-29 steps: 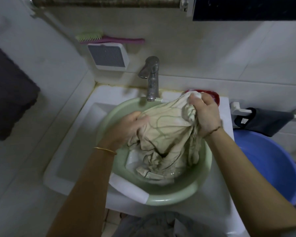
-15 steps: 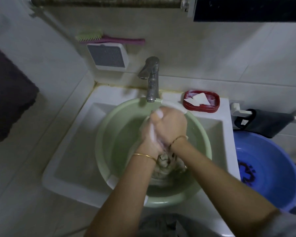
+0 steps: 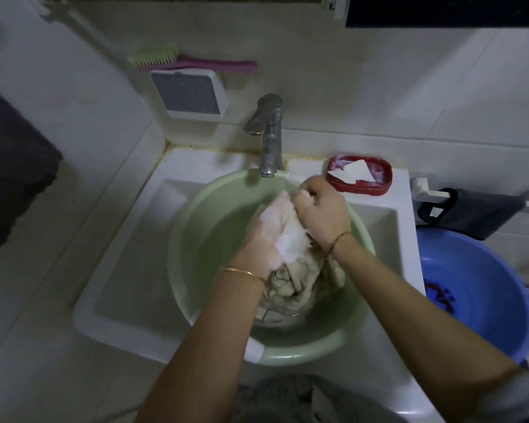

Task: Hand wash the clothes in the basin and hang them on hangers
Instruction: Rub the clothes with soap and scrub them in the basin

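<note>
Both your hands are bunched around the soapy beige garment (image 3: 290,282) inside the green basin (image 3: 196,239): left hand (image 3: 266,236) and right hand (image 3: 321,212) each clutching cloth. Open basin room sits left of the garment; faucet (image 3: 268,138) hangs over the far rim.

A metal tap (image 3: 268,138) stands at the back of the white sink (image 3: 129,279). A red soap dish (image 3: 358,176) holding white soap sits on the sink's back right corner. A green-bristled brush (image 3: 177,59) lies on a wall-mounted box (image 3: 190,93). A blue tub (image 3: 483,288) sits at right.
</note>
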The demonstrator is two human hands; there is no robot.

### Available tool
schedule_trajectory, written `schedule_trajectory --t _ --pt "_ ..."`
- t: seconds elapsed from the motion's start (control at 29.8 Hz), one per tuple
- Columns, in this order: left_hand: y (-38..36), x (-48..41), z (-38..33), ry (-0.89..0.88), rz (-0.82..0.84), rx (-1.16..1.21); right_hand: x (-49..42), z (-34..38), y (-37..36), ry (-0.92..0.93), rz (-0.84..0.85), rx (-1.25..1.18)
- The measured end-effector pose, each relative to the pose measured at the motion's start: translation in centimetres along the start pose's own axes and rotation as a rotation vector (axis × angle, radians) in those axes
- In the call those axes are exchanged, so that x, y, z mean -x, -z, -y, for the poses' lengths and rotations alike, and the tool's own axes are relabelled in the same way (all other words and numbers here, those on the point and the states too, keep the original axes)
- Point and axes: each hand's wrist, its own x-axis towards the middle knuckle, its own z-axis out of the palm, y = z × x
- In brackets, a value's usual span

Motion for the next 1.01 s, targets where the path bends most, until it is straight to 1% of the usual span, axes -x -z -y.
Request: schedule_trajectory --t 0.03,0.07,0.1,0.13,0.17,0.2,0.24,0.27,0.34,0.4,0.47,0.54,0.6,0.64,0.71,0.74,0.77,0.84,0.87,0.94,0.97,1.01 --pt "0.5 -0.2 -0.6 -0.033 -0.021 -0.078 -0.1 0.0 0.8 -0.097 0.142 -0.236" --pt "1.3 -0.4 -1.5 -0.053 -0.008 -0.119 -0.2 -0.3 1.4 -0.179 0.339 -0.445" --pt "1.9 -0.5 -2.2 -0.071 0.013 -0.106 0.0 -0.6 1.8 -0.229 0.537 -0.526" --pt "2.5 -0.4 -2.9 -0.113 0.039 -0.123 0.3 -0.7 2.2 -0.236 0.698 -0.482" --pt "2.8 -0.4 -3.1 -0.162 0.081 -0.152 0.5 -0.6 2.6 -0.210 0.825 -0.380" --pt "3.5 -0.6 -3.3 -0.199 0.151 -0.213 0.5 -0.6 2.9 -0.156 0.860 -0.286" --pt "3.8 -0.3 -3.4 -0.263 0.209 -0.286 0.3 -0.7 3.1 -0.135 0.828 -0.254" --pt "4.3 0.1 -3.3 -0.290 0.269 -0.323 0.0 -0.8 3.1 -0.132 0.754 -0.263" --pt "4.5 1.0 -3.5 -0.327 0.295 -0.346 -0.4 -1.1 3.2 -0.126 0.594 -0.302" --pt "5.0 0.6 -3.6 -0.341 0.273 -0.482 -0.7 -1.1 3.5 -0.084 0.487 -0.288" --pt "5.4 0.1 -3.8 -0.266 0.332 -0.733 -0.6 -0.8 3.7 -0.080 0.447 -0.392" --pt "5.8 -0.4 -3.6 -0.182 0.364 -1.033 -0.4 -0.5 3.5 -0.091 0.359 -0.510" --pt "6.1 -0.6 -3.3 -0.133 0.318 -1.251 -0.4 -0.4 3.5 -0.155 0.247 -0.623" --pt "6.3 -0.8 -3.0 -0.123 0.289 -1.286 -0.5 -0.5 3.6 -0.196 0.199 -0.678" --pt "6.9 -0.8 -2.6 -0.129 0.240 -1.216 -0.7 -1.0 3.7 -0.246 0.111 -0.738" --pt "7.1 -0.7 -2.4 -0.144 0.221 -1.136 -0.8 -1.4 3.7 -0.269 0.068 -0.756" --pt "7.2 -0.8 -2.2 -0.161 0.201 -1.020 -1.0 -1.9 3.7 -0.305 0.025 -0.777" --pt "7.0 -0.7 -1.8 -0.195 0.134 -0.682 -1.3 -2.5 3.5 -0.382 -0.070 -0.809" --pt "6.4 -0.1 -1.7 -0.196 0.102 -0.490 -1.5 -2.9 3.4 -0.405 -0.131 -0.789" --pt "5.1 1.0 -1.8 -0.189 0.098 -0.151 -1.4 -2.9 3.1 -0.380 -0.235 -0.648" --pt "4.4 1.3 -1.7 -0.152 0.087 -0.047 -1.1 -2.5 2.8 -0.333 -0.237 -0.569" --pt "3.8 1.4 -1.7 -0.120 0.071 0.021 -0.5 -1.8 2.4 -0.275 -0.205 -0.516"
